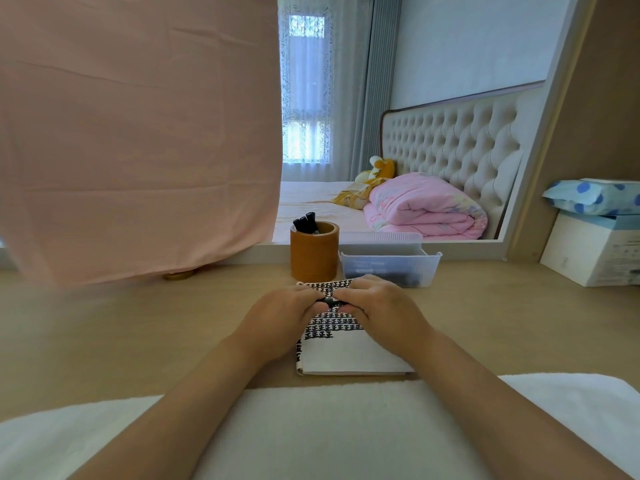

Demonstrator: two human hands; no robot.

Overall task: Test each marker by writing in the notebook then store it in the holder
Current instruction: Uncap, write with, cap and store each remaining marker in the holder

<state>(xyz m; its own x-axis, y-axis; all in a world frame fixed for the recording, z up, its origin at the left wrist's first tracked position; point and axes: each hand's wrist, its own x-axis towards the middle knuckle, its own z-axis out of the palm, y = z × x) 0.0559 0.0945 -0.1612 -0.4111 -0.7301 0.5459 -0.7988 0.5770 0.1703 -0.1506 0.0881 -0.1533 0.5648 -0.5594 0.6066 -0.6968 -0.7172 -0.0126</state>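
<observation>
The left hand [287, 317] and right hand [381, 306] each have fingers curled round one end of a black marker [332, 301]. It lies left-to-right just over the notebook [349, 355] mid-bench [138, 323], and my guess is it's a cap pull or push, can't say which. The holder [313, 258] sits straight ahead toward the bench's far edge, a bit nearer the left hand, with a few dark markers [306, 221] standing in it. The clear bin [437, 255] just right of it has more dark ones.

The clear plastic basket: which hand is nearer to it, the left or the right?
Right. The right hand lies just in front of the basket; the left hand is further left, in front of the brown holder.
</observation>
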